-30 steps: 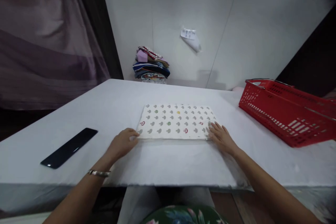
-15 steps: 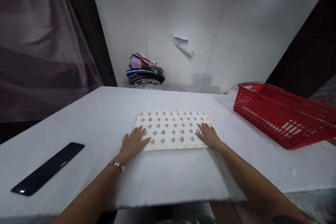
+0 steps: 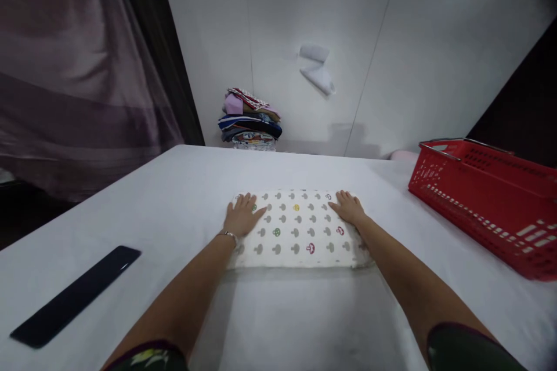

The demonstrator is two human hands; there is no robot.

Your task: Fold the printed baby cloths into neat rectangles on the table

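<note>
A folded white cloth (image 3: 300, 232) printed with grey, green, yellow and red mushrooms lies flat on the white-covered table (image 3: 143, 203). My left hand (image 3: 242, 215) rests on its far left part, fingers spread and pointing away from me. On the far right part lies my right hand (image 3: 348, 207), its fingers also stretched out. Both palms press on the cloth without grasping it. A bracelet (image 3: 230, 237) circles my left wrist.
A dark flat strip (image 3: 78, 295) lies on the table at the left. At the right stands a red plastic basket (image 3: 487, 203) with metal handles. Behind the table's far edge rises a stack of folded clothes (image 3: 250, 119), near the white wall (image 3: 296, 0).
Both hands have slid forward over the cloth, from its near and side parts to its far corners. My view has shifted slightly, and more of both sleeves shows.
</note>
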